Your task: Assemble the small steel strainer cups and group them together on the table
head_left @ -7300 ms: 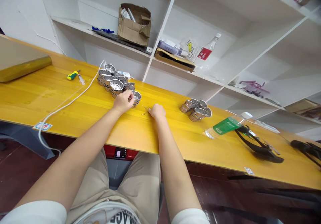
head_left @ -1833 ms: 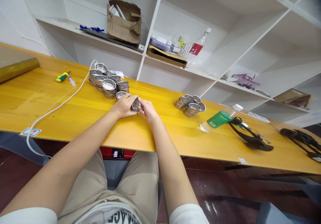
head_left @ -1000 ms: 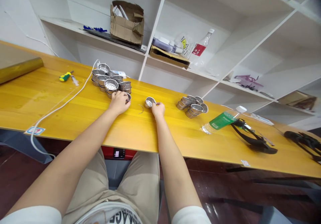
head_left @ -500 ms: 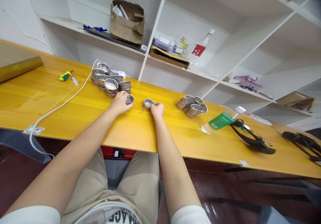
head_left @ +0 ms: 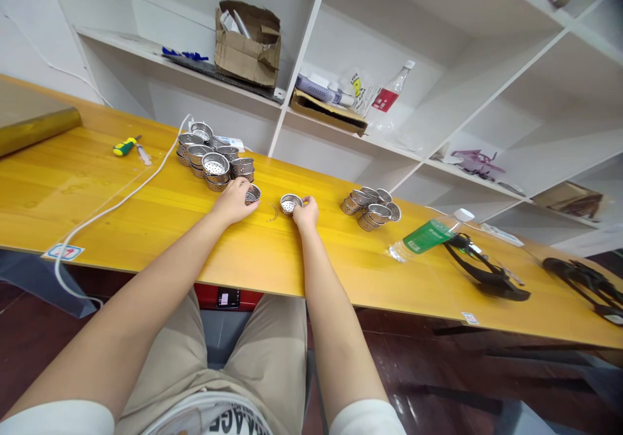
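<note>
My left hand (head_left: pixel 236 201) is closed on the rim of a small perforated metal strainer cup (head_left: pixel 252 194), at the near right side of a cluster of stacked strainer cups (head_left: pixel 215 165). My right hand (head_left: pixel 306 214) pinches the near right side of another strainer cup (head_left: pixel 291 202), whose holed bottom faces up toward me. Between the two hands, a thin curved piece of wire (head_left: pixel 275 213) lies on the wooden table (head_left: pixel 253 253). Farther right stands a second, smaller group of strainer cups (head_left: pixel 370 206).
A bottle with a green label (head_left: pixel 428 236) lies to the right, beside a black headset strap (head_left: pixel 487 273). On the left are a green-and-yellow screwdriver (head_left: pixel 125 146) and a white cable (head_left: pixel 141 188). White shelves (head_left: pixel 341 156) rise behind the table.
The strainer cup in my right hand has tipped slightly and shifted a little. My left hand keeps its grip in nearly the same spot. The camera view has moved slightly.
</note>
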Demonstrator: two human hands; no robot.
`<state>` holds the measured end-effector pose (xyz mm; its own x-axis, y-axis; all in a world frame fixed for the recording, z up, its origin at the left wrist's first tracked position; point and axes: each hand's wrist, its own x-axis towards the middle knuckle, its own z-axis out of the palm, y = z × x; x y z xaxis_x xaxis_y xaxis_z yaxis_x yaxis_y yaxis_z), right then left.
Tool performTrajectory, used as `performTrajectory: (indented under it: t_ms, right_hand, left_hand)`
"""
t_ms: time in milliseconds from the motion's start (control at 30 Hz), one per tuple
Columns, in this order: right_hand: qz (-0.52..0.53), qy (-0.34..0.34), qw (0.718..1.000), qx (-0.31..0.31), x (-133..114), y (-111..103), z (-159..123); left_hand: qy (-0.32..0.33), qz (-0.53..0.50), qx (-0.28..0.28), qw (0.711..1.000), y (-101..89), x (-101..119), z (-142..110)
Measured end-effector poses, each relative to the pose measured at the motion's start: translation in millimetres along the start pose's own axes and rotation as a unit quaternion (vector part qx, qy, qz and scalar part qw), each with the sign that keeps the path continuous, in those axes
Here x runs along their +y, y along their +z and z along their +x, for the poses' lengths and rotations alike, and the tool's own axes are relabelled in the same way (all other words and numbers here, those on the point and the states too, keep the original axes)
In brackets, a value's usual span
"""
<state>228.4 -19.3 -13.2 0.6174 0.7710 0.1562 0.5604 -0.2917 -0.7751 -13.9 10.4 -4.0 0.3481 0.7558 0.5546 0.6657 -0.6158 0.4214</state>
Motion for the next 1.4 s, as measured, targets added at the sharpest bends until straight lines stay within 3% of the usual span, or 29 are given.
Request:
performTrajectory:
  t_ms: [533, 767, 967, 1100, 1200, 1400]
  right_hand:
    - [-0.053, -0.028, 0.998, 0.005, -2.9, 2.8, -4.3]
    - [0.031, -0.074, 0.995, -0.063, -8.6, 5.3, -7.3]
    - [-0.006, -0.095, 0.994, -0.059, -16.2, 2.8, -17.4]
    - [-0.035, -0.043, 0.998, -0.009, -18.7, 1.1, -15.0]
    - [-0.042, -0.016, 0.999, -0.011, -19.1, 1.0, -13.3]
    - [-0.123, -0.137, 0.979, -0.084, -22.8, 9.6, -31.7]
  left_hand:
    - [0.001, 0.007, 0.001, 1.0, -3.8, 2.9, -0.5]
    - [-0.005, 0.015, -0.005, 1.0, -7.3, 6.6, -2.2]
    - [0.0, 0.002, 0.014, 1.0, -8.4, 8.8, -2.8]
    - [0.006, -0.016, 0.043, 0.999, -10.4, 12.2, -1.9]
    - [0.008, -0.012, 0.048, 0.999, -10.5, 13.0, -1.8]
    - [0.021, -0.007, 0.052, 0.998, -8.0, 10.1, -1.8]
